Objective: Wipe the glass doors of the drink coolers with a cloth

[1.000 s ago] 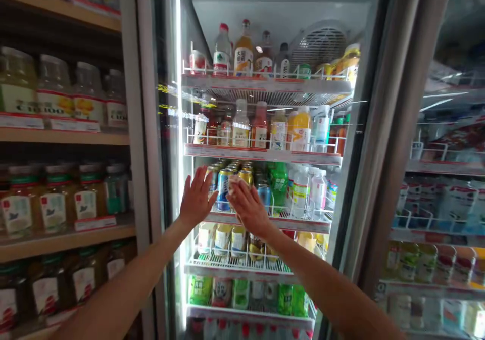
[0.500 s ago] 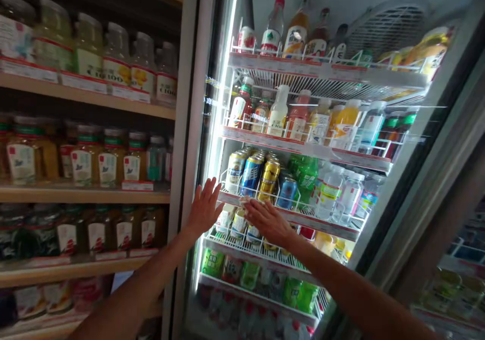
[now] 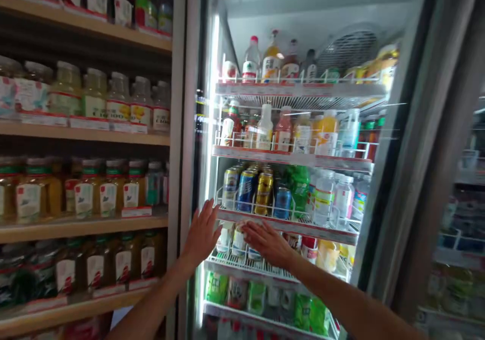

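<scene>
Nearly flat, the right hand (image 3: 268, 243) holds a pale cloth (image 3: 240, 225) near the glass door (image 3: 288, 19); the left hand (image 3: 200, 235) spreads, empty.

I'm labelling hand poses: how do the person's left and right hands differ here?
The left hand points its fingers mostly upward; the right hand points its fingers toward the picture's left. The left hand shows nothing held, while the right hand has what looks like a pale wad at its fingertips. Both hands have outstretched fingers.
</scene>
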### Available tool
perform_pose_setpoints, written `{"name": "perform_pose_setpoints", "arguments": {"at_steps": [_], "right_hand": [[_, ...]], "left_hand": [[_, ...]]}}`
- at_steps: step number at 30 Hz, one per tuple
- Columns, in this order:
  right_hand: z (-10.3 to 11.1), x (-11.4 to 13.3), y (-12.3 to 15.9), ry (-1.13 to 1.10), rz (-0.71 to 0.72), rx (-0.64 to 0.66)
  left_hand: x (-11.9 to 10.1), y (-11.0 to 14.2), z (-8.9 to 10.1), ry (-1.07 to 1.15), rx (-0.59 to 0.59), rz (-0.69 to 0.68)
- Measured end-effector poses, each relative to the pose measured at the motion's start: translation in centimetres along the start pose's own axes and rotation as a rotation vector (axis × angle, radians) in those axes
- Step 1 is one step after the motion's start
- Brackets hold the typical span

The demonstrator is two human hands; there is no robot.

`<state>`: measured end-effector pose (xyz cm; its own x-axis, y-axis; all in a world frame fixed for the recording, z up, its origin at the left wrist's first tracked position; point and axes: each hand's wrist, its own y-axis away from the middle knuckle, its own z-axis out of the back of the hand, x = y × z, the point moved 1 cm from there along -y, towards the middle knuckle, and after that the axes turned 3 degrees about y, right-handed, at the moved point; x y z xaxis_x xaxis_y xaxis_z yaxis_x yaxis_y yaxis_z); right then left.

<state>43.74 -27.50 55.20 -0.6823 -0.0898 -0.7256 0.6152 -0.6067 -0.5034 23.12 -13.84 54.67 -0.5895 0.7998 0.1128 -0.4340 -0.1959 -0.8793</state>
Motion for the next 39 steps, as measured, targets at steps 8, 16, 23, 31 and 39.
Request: {"name": "perform_pose_setpoints", "arguments": {"at_steps": [8, 16, 23, 31, 39], "right_hand": [[12.4, -20.8, 4.4, 0.378, -0.834, -0.252], [6.5, -6.8, 19.3, 0.366, -0.763, -0.085], [13.8, -22.8, 9.1, 0.400, -1.003, -0.327], [7.2, -8.3, 16.7, 0.378, -0.805, -0.143], [11.8, -20.5, 8.2, 0.444, -0.993, -0.316]], "left_hand": [[-7.5, -9.3, 0.8, 0.156, -0.252, -0.204], [-15.5, -8.8, -1.6, 0.220, -0.230, -0.423], [-15.8, -15.0, -0.8, 0.249, -0.391, -0.351], [-14.3, -11.2, -3.4, 0.290, -0.305, -0.361], [-12.8, -14.8, -2.4, 0.282, -0.397, -0.353]]}}
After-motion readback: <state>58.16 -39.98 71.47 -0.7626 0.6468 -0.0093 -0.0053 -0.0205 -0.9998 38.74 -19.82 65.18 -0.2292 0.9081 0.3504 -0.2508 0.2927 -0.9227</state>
